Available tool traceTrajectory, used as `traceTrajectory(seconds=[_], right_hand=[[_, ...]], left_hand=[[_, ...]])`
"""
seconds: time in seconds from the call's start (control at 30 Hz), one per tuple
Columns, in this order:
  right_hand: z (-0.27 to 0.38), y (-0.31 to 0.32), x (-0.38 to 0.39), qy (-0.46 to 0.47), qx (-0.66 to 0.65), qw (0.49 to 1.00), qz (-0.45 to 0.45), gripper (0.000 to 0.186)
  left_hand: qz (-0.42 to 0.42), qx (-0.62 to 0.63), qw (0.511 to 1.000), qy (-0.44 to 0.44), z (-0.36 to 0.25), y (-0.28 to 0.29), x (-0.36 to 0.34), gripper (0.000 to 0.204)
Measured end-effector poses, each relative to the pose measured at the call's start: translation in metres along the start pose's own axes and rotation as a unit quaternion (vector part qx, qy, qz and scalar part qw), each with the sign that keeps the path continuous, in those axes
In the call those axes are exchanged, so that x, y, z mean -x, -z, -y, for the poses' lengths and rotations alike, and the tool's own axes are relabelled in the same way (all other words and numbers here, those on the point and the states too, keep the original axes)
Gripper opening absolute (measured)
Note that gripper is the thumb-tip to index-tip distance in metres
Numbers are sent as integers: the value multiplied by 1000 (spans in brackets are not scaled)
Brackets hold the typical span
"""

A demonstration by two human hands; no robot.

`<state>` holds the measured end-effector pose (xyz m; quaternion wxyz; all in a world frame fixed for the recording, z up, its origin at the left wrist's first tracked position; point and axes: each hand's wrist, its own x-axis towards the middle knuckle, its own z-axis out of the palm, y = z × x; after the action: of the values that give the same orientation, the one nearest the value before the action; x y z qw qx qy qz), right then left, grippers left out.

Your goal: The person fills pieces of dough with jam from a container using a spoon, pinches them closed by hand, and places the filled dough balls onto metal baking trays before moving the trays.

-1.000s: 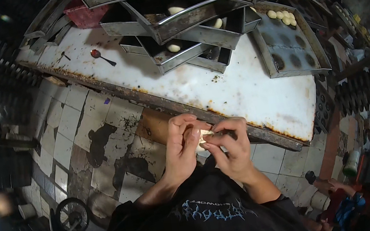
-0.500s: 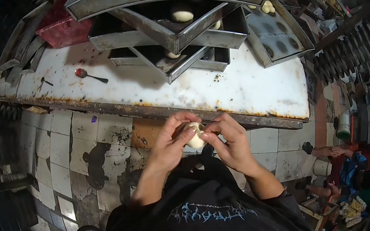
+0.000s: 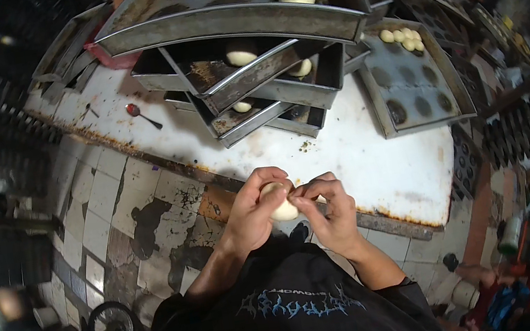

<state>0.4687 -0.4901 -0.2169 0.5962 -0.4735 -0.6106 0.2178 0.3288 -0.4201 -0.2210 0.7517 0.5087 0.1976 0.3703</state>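
Left hand (image 3: 253,214) held pale dough ball (image 3: 284,211), fingers curled around it, thumb across its face. Right hand (image 3: 330,214) had thumb and fingertips drawn narrow, pinching at dough ball's right edge. Dough ball sat between both hands, near front edge of white-topped table (image 3: 372,141). Beyond, metal baking trays (image 3: 236,28) stood in crisscross stack; spoon (image 3: 145,116) lay left, dough-ball cluster (image 3: 402,38) in separate tray (image 3: 378,102) right.

Left hand (image 3: 252,212) curled, right hand (image 3: 332,214) pinching, forearms (image 3: 215,269) angled inward
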Motion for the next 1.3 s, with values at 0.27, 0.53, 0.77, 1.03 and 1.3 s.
traceTrajectory(seconds=[0.27, 0.53, 0.77, 1.03, 1.3], right_hand=[[-21, 25, -16, -33, -8, 998, 52, 29], [-27, -11, -15, 83, 248, 965, -8, 26], [35, -27, -98, -15, 99, 986, -134, 65], [23, -116, -382, -34, 445, 849, 284, 52], [5, -138, -396, -64, 429, 835, 339, 79]], left_hand=[[107, 122, 968, 189, -12, 6, -19, 44], [-15, 244, 908, 341, 22, 28, -57, 33], [508, 169, 820, 202, -22, 106, -55, 50], [625, -13, 763, 165, -76, 168, -83, 63], [617, 148, 763, 122, -73, 214, -77, 71]])
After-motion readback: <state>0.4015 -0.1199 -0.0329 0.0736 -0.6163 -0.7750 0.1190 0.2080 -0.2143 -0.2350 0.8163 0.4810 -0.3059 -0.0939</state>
